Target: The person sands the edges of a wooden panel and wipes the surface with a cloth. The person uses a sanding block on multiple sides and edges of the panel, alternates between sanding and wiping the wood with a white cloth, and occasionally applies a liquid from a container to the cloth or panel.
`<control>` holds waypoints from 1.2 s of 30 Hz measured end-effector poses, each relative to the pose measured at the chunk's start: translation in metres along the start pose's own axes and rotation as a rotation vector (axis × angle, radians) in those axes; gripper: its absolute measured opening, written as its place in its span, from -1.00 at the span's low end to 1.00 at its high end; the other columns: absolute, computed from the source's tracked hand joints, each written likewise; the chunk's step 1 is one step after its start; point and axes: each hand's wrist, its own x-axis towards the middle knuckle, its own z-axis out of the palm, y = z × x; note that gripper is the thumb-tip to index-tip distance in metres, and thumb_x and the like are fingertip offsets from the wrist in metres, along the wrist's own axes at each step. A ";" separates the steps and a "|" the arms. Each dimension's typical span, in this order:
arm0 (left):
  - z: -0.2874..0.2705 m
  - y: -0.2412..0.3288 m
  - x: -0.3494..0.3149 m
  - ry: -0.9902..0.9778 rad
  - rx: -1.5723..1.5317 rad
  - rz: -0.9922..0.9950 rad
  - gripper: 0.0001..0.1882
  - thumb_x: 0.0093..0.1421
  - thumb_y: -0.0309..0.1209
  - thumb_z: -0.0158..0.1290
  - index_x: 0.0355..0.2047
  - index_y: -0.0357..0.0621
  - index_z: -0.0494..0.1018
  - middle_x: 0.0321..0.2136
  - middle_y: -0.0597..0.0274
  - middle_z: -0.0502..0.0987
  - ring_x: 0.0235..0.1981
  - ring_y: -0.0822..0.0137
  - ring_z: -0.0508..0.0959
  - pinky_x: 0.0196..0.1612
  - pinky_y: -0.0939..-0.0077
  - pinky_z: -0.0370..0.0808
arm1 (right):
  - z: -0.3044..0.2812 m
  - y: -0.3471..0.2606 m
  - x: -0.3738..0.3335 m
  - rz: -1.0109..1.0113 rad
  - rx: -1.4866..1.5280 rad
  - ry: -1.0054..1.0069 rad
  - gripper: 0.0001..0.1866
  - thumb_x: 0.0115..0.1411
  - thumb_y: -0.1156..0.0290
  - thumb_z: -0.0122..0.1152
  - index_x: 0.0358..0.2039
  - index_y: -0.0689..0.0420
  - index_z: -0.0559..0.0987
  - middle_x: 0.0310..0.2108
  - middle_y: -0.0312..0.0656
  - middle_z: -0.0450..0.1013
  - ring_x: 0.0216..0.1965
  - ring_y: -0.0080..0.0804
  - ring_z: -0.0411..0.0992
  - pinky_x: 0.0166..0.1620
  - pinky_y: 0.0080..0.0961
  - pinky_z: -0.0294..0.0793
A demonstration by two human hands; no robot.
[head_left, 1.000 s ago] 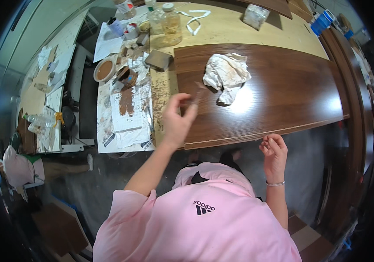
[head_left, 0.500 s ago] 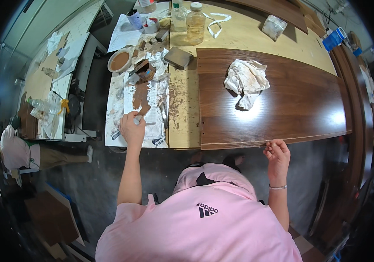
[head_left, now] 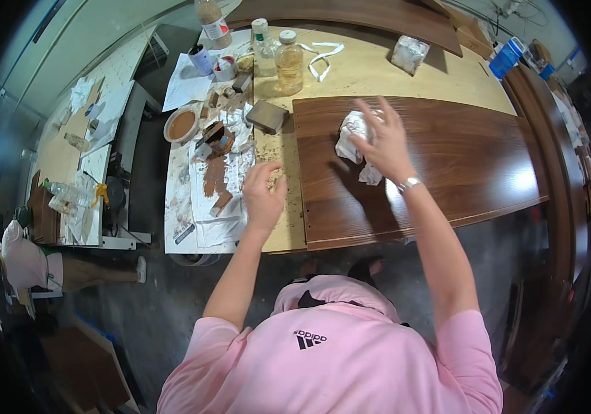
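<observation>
My right hand, fingers spread, reaches over a crumpled white cloth that lies on the dark brown wood panel. Whether its fingertips touch the cloth I cannot tell. My left hand hovers by the panel's left edge, its fingers loosely bent and apart with nothing visible in them. To its left a small scraper smeared with brown filler rests on paper sheets. Above the scraper are a brown filler smear and a brown-stained container.
A white tub of brown filler, a sanding block and several small blocks sit at the left. Two bottles and a white strap stand or lie farther back. A wrapped block is at the back right. Another person is far left.
My left hand has let go of the scraper, leaving it on the paper, and moved right. My right hand has left the panel's front edge and reached up to the cloth. The view has shifted.
</observation>
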 end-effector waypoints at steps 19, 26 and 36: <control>0.162 0.076 0.106 -0.507 -0.134 0.291 -0.70 0.14 -0.34 0.18 -0.13 -0.13 0.53 -0.10 0.08 0.54 0.04 0.05 0.45 0.11 0.21 0.37 | -0.037 -0.037 -0.168 -0.152 0.128 -0.100 -0.42 -0.05 0.30 0.38 0.00 0.24 0.47 0.10 0.14 0.38 0.18 0.08 0.34 0.22 -0.07 0.32; 0.208 0.081 0.092 -0.471 0.172 0.502 -0.59 0.26 -0.24 0.05 0.05 -0.18 0.44 0.13 0.06 0.40 0.19 0.05 0.32 0.26 0.05 0.20 | -0.090 0.113 -0.216 -0.093 -0.315 0.273 -0.68 0.05 0.37 0.26 -0.15 0.14 0.56 -0.02 0.01 0.49 0.02 -0.01 0.47 0.12 0.01 0.40; 0.201 0.089 0.089 -0.509 0.256 0.480 -0.59 0.28 -0.27 0.01 0.08 -0.19 0.40 0.13 0.07 0.39 0.20 0.06 0.31 0.28 0.06 0.18 | -0.070 0.044 -0.206 0.031 -0.052 0.210 -0.69 0.07 0.25 0.33 -0.21 0.13 0.58 -0.13 0.00 0.49 -0.04 -0.01 0.45 0.12 -0.10 0.36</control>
